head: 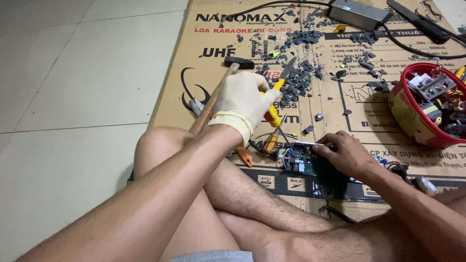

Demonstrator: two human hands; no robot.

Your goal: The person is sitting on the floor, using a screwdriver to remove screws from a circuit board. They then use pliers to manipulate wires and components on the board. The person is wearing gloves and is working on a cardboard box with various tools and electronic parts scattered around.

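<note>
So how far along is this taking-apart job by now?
Much looks done: dark broken bits litter the cardboard, and the red bowl holds pulled parts. In hand: gloved left hand grips a yellow-handled screwdriver; right hand steadies the circuit board, not yet stripped.

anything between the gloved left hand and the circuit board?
Head view: pliers lie between the left hand, which grips a screwdriver, and the circuit board under the right hand.
</note>
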